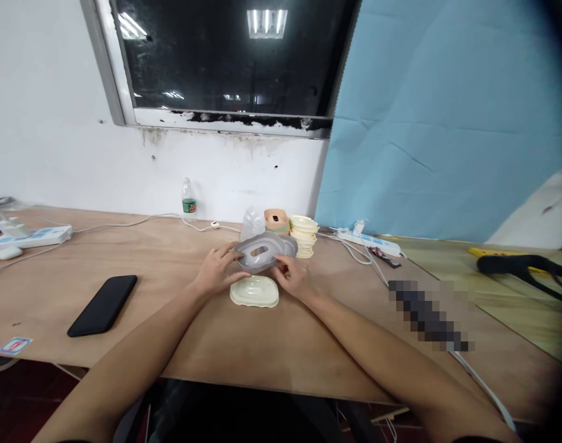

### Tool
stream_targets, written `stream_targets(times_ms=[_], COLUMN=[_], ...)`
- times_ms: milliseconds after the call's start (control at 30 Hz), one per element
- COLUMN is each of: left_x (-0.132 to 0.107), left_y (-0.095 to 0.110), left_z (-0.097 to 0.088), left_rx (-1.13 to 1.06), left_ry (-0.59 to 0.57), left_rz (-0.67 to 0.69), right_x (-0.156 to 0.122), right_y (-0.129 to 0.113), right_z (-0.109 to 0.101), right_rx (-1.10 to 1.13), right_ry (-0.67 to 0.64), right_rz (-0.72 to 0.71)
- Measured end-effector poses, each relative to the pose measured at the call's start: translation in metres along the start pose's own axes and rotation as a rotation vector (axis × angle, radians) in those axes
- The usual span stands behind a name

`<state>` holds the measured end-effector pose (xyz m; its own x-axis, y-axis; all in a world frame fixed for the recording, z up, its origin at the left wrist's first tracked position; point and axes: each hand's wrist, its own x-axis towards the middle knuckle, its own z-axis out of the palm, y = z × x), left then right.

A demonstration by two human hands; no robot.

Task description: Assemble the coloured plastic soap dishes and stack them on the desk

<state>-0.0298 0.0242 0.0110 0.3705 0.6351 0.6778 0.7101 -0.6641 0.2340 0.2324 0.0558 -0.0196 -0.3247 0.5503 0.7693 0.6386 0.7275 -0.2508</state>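
A grey plastic dish with an oval hole [250, 261] is held tilted above the table, between my two hands. My left hand [217, 269] pinches its left rim, thumb low and fingers along the upper edge. On the opposite side, my right hand [293, 276] grips the lower right rim. Just below the grey dish, a cream oval dish [254, 291] lies on the table. More grey pieces [289, 245] sit right behind my right hand, partly covered. Beside them stands a stack of cream dishes [303, 237].
Behind are a peach-coloured box [276, 219], a clear plastic bag [252, 224] and a bottle [188, 200]. A black phone [103, 306] lies left on the wooden table [244, 351]. Power strips [373, 242] and cables run along the back; a pixelated dark object [426, 314] lies right.
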Motion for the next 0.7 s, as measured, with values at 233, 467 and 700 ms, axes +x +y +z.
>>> stream_targets(times_ms=[233,467,700], left_x=[0.0,0.002,0.003], left_y=[0.008,0.018,0.016], left_z=[0.005,0.02,0.024], left_rx=[-0.165,-0.592,-0.689], left_ry=[0.016,0.018,-0.039], left_rz=[-0.293,-0.508,-0.535], right_x=[0.005,0.011,0.011], right_y=[-0.01,-0.015,-0.006], right_z=[-0.009,-0.01,0.002], right_rx=[0.085,0.16,0.353], right_ry=[0.008,-0.056,-0.139], right_rz=[0.033,0.069,0.268])
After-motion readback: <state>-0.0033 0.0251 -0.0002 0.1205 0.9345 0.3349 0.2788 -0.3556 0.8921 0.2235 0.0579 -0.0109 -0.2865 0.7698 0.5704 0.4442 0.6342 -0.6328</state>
